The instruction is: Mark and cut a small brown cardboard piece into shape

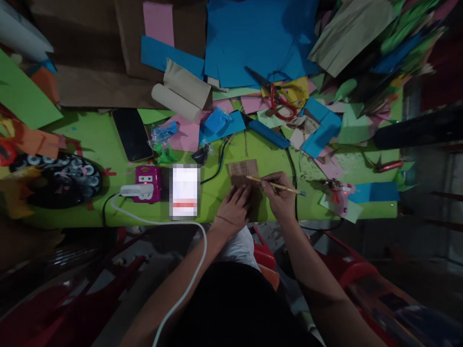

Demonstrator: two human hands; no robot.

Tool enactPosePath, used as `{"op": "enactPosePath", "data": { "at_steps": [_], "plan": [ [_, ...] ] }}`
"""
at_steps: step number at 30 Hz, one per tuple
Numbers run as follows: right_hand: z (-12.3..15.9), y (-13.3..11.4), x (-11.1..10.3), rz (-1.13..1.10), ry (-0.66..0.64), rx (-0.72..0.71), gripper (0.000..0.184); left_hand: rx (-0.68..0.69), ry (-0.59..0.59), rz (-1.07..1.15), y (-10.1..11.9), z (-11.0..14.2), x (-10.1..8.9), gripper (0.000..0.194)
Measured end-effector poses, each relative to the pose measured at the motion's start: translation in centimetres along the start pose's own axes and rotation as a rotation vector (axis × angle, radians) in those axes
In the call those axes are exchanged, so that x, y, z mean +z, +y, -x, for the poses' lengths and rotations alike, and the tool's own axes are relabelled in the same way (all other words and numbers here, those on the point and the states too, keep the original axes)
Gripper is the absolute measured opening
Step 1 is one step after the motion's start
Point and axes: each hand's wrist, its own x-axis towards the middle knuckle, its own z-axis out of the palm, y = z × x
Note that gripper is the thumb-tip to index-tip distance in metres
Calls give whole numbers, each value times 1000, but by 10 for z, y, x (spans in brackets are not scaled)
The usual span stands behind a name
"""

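A small brown cardboard square [244, 171] lies on the green table [101, 144] near its front edge. My left hand [235, 208] rests flat on the near part of this square, fingers stretched out. My right hand [278, 197] is closed in a pinch on a thin wooden stick [277, 185], a pencil or brush, which lies almost level with its left tip over the cardboard's right side.
A black phone [132, 134], a pink power strip [146, 182] with a white plug and cable, red-handled scissors [282, 103], a blue glue gun [269, 134], a brown paper roll [181, 94] and several coloured paper sheets and scraps cover the table. Red plastic chairs [347, 270] stand below.
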Motion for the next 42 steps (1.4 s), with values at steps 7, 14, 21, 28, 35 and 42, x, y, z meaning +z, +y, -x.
{"op": "enactPosePath", "data": {
  "at_steps": [7, 14, 21, 28, 35, 42],
  "plan": [
    [0, -11, 17, -49, -237, 60, 10, 1, 12, 3, 1, 0, 1, 46],
    [0, -9, 19, -30, -282, 63, 6, 3, 33, 3, 2, 1, 2, 45],
    [1, -4, 11, 38, -169, 59, 9, 14, 22, -6, 1, 1, 0, 48],
    [-1, 18, -16, 98, 63, 27, 10, 6, 66, -3, 1, 2, 0, 46],
    [-2, 23, -18, 78, 136, 11, 11, -16, 79, 3, 0, 1, -1, 52],
    [-2, 21, -17, 92, 123, 8, 13, -93, 147, -21, 7, 12, -4, 54]
  ]
}}
